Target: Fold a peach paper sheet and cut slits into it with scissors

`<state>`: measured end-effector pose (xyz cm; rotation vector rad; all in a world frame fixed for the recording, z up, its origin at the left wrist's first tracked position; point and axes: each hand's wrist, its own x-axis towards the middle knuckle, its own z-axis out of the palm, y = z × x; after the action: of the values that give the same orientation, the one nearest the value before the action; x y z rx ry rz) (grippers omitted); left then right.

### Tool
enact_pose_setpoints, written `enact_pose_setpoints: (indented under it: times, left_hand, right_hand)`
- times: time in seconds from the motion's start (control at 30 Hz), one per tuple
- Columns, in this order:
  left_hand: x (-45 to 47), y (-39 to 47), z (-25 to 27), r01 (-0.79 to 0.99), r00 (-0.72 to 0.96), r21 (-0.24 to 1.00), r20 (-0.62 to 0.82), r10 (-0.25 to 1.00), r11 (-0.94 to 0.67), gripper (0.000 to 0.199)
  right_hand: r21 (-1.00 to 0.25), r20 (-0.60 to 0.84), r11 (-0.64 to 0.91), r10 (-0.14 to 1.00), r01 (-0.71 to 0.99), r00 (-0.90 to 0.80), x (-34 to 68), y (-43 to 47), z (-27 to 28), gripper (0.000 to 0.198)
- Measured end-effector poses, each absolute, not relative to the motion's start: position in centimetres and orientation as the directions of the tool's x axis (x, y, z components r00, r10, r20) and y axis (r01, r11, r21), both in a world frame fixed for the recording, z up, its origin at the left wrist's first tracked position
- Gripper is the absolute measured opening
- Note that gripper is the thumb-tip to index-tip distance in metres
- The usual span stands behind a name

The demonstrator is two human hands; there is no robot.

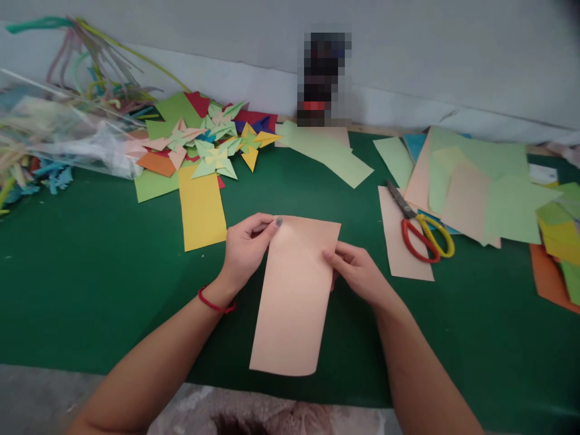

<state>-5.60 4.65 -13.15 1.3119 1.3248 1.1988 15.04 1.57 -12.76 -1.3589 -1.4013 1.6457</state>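
A pale peach rectangular sheet of paper [294, 296] is held up in front of me, its long side running toward me. My left hand [247, 244] pinches the sheet's far left corner between thumb and fingers. On the opposite long edge, a little below the far right corner, my right hand [356, 269] grips it with the thumb on top and the fingers underneath. The lower end hangs free and curves slightly. To the right lie scissors [419, 226] with one red and one yellow handle, resting partly on another peach strip [403, 241].
Folded paper stars [215, 157] and coloured sheets lie at the back left, near a yellow paper rectangle [202, 208]. A clear plastic bag [90, 139] and pipe cleaners [90, 60] are at far left. Green and peach sheets [480, 181] overlap at right on the green table [113, 272].
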Motion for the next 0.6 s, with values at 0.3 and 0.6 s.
enact_pose_setpoints:
  times: [0.3, 0.6]
  left_hand:
    - [-5.64, 4.49, -12.99, 0.226, -0.065, 0.971, 0.089, 0.994, -0.072, 0.016]
    - [-5.44, 4.31, -12.83, 0.225, -0.094, 0.969, 0.128, 0.987, -0.104, 0.017]
  right_hand:
    - [-0.913, -0.386, -0.299, 0.852, 0.279, -0.353, 14.5, 1.36, -12.79, 0.036]
    - [-0.912, -0.401, -0.322, 0.826, 0.253, -0.397, 14.75, 1.3, -12.28, 0.037]
